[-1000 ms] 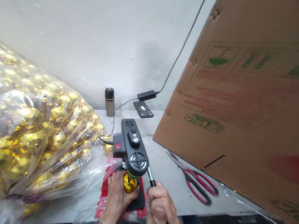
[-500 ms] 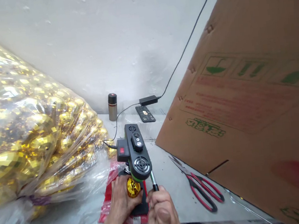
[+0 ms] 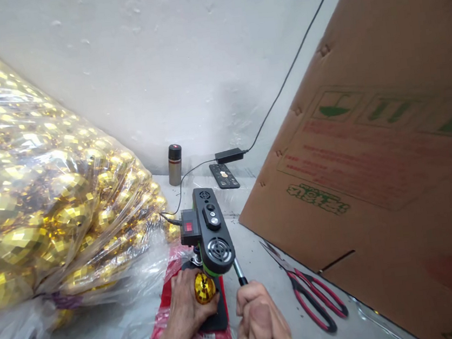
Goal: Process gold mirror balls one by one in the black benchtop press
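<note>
Heads up: a pinch for the left fingers (image 3: 177,285) could be the oops here.

Cardboard box (image 3: 373,174), right of the right fingers (image 3: 251,292): only the outside shows, so no telling what's in it. Clear plastic bag (image 3: 155,267), left of the left fingers, is stuffed with gold balls (image 3: 16,245) and gathered by a purple tie (image 3: 65,300); its loose plastic might get dragged in if an arm snags it. Black machine (image 3: 213,231), just beyond the left fingers: yanking the lever (image 3: 238,269) too early, with the right fingers wrapped tight round it, would probably cause that pinch. Last, one gold ball (image 3: 204,288), held in the curled left fingers near the machine's rounded end (can't tell if they touch); it could slip or get scuffed if the grip goes crooked.
</note>
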### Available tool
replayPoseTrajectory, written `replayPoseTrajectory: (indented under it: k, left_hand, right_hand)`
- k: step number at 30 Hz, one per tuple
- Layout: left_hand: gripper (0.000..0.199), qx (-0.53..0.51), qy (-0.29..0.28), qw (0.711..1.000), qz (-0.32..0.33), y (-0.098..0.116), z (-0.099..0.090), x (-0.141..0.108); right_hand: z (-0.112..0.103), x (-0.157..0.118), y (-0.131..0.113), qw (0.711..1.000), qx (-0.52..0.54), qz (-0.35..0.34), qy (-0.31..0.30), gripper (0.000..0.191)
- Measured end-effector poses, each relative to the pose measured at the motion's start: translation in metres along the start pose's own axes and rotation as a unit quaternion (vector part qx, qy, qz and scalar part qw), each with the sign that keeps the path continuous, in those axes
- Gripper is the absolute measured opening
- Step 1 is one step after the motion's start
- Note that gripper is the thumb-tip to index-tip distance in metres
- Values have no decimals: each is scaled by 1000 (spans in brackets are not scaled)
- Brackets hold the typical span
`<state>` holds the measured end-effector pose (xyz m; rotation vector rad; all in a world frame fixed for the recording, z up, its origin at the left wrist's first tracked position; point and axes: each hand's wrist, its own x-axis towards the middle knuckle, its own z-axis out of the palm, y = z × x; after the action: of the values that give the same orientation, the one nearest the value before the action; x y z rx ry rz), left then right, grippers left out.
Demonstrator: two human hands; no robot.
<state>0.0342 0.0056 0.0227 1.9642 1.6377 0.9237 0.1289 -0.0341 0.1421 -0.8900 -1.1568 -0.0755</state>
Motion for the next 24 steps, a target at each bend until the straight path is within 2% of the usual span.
replayPoseTrajectory:
  k: [5,11,17,20,24]
  left_hand:
    - [29,18,25,999,22,-3,4,-2]
    - [37,10,63,996,54,-14,9,-11]
    - [45,-10,53,996,67,-14,6,-14]
    - [45,-15,45,995,93,-22,0,-30]
    - [60,0,-11,980,199,-51,-4,-71]
  right_hand:
    - [-7,19,-9,999,14,28,-44,35]
    - [-14,14,-8,995,12,61,-83,34]
    - [-18,8,-1,993,18,59,-104,30]
    - [-20,8,1,992,11,47,-116,30]
    - [-18,7,0,994,12,33,-105,32]
